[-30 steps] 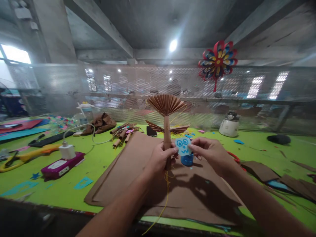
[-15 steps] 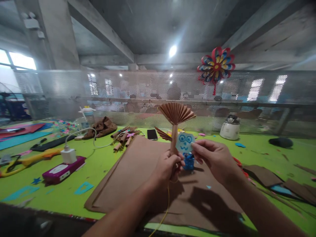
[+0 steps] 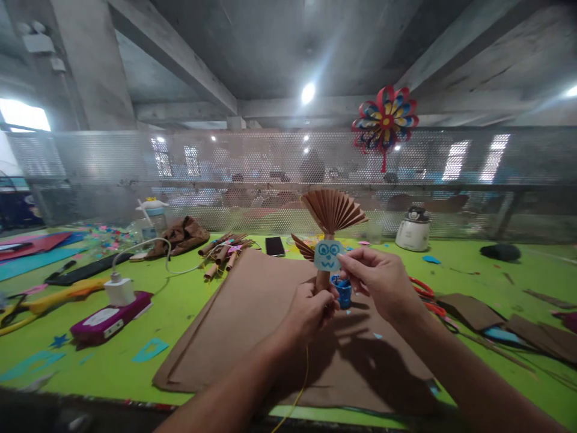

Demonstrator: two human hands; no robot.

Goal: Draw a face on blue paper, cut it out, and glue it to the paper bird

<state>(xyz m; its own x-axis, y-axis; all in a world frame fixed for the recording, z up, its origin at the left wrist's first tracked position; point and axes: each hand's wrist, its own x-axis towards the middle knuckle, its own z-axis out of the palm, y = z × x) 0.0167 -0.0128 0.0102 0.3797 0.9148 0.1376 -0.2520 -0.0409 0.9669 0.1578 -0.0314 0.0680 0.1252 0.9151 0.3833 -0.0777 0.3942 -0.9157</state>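
Observation:
My left hand is closed round the lower end of a brown paper tube. A pleated brown paper fan spreads from the top of the tube, and a smaller pleated piece sticks out on its left. Between thumb and fingertips, my right hand pinches the right edge of a light blue paper face with drawn eyes and a wavy mouth. The face covers the upper front of the tube; whether it touches the tube I cannot tell. A yellow string hangs below my left hand.
Brown paper sheets lie under my hands, with a small blue pot on them. Red scissors and brown scraps are to the right. A purple power strip, several paper tubes and a phone are to the left.
The paper face has moved left with my right hand, from beside the tube to in front of it. The tube and fan have shifted slightly right in view.

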